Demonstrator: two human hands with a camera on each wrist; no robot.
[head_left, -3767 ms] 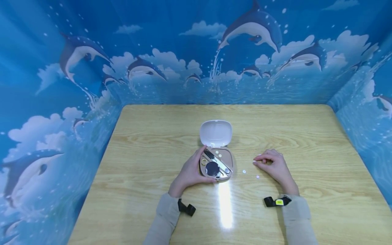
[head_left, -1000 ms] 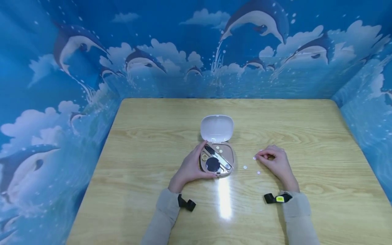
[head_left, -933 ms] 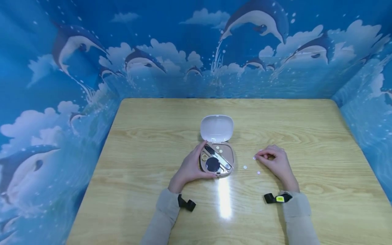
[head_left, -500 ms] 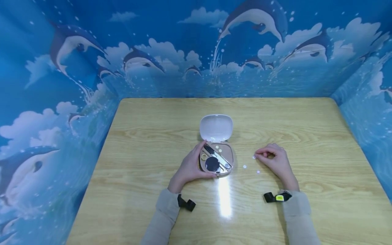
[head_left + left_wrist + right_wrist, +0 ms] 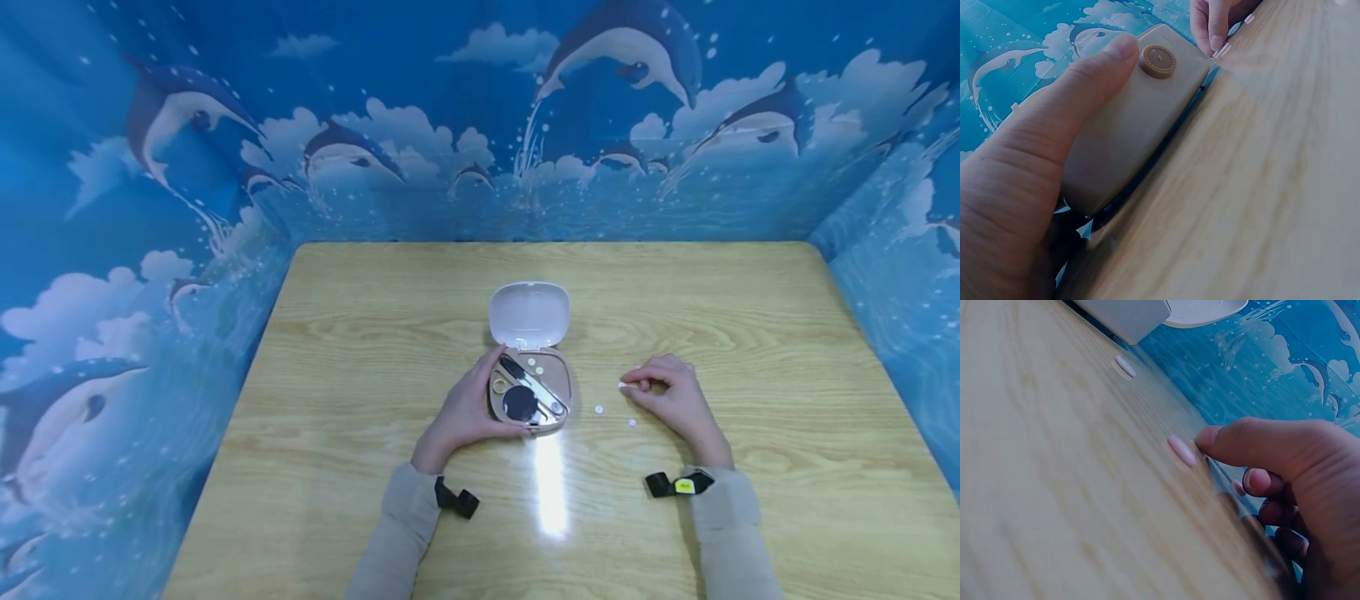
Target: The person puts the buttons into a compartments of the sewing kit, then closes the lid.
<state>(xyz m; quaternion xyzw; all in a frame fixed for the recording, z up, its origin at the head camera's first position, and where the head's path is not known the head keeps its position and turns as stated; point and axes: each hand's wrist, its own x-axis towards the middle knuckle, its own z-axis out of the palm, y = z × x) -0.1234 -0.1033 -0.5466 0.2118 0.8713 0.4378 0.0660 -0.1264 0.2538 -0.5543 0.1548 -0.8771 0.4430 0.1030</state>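
Note:
My left hand (image 5: 468, 408) grips the left side of an open sewing box (image 5: 562, 387), thumb along its near side and fingers behind. A round brown button-shaped knob (image 5: 1159, 61) shows on the box's near side in the left wrist view. Inside lie a black disc (image 5: 520, 403), a long silver-and-black tool (image 5: 536, 387), a gold ring (image 5: 500, 386) and two small pale buttons (image 5: 536, 366). To the right, my right hand (image 5: 671, 396) pinches a small white button (image 5: 621, 384) at its fingertips, low over the table; the thumb partly hides it in the right wrist view.
A white button (image 5: 598, 409) and a pinkish button (image 5: 632, 422) lie on the wooden table (image 5: 375, 333) between box and right hand. The box's raised white lid (image 5: 529, 315) stands behind it. A blue dolphin curtain (image 5: 420, 200) surrounds the table.
The right thumb and index finger have shifted slightly, so the white button now shows between their tips. The left hand and sewing box stay in place; the head view has tilted a little.

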